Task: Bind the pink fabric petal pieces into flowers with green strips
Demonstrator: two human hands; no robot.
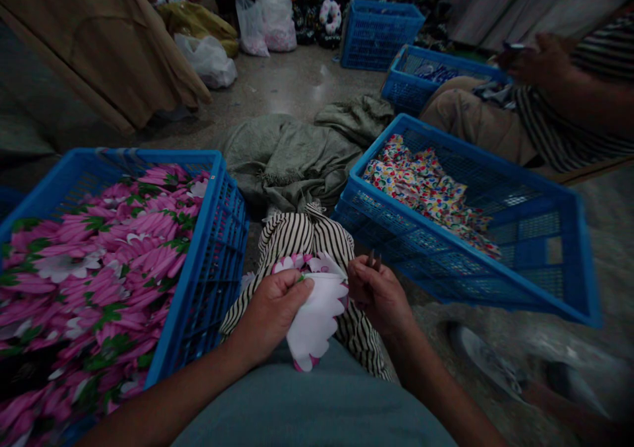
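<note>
A white, scallop-edged flower piece [317, 311] with pink petal tips hangs over my lap. My left hand [277, 305] pinches its upper left edge between thumb and fingers, near a small green spot. At the piece's upper right edge is my right hand [374, 288], its fingers closed around a small dark tool [374, 260], perhaps snips, whose ends stick up above the fingers. Striped cloth [290, 232] covers my legs beneath the piece.
To the left, a blue crate [215, 170] holds pink, white and green flower pieces. Another blue crate [569, 236] at right holds colourful patterned fabric [430, 189]. Green-grey cloth [297, 153] lies ahead. A seated person [569, 103] is at upper right, beyond the crate.
</note>
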